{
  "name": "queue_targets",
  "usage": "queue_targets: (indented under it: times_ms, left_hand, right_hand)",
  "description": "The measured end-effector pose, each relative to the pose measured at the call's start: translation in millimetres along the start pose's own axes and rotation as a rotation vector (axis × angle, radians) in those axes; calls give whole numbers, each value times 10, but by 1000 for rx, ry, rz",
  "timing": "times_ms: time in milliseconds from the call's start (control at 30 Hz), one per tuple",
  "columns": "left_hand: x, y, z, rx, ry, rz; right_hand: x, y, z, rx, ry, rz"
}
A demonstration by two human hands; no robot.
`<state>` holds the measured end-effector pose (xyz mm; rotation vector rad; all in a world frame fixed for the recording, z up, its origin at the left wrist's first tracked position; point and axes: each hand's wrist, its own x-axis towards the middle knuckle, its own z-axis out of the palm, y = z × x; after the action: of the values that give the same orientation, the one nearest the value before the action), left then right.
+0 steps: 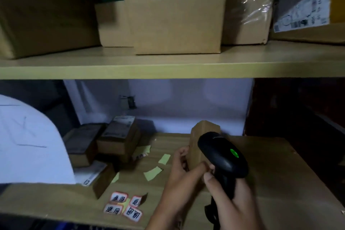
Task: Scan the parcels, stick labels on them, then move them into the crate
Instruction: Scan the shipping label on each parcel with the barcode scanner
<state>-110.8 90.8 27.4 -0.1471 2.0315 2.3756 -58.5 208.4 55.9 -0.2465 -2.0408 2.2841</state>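
Cardboard parcel (198, 147) stands upright in the left hand's (182, 170) clamped grip, touching the black scanner (222, 155) the right hand (226, 195) clasps.

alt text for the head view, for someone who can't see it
A left hand holds a small cardboard parcel upright on a wooden shelf while the right hand grips a black barcode scanner beside it. Labels lie nearby.
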Motion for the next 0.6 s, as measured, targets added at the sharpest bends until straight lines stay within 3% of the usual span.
queue_targets:
  times_ms: [133, 200, 400, 600]
  left_hand:
    - [-116, 43, -284, -477, 44, -97]
    - [-187, 43, -393, -584, 52, -104]
    - [-296, 28, -532, -559, 48, -44]
    - [-381, 24, -528, -463, 31, 58]
  right_hand:
    - [-72, -4, 178, 39, 8, -52]
    - [-64, 16, 215, 45, -28, -69]
    - [-117, 65, 315, 1, -98, -184]
    - [-191, 134, 353, -68, -62, -233]
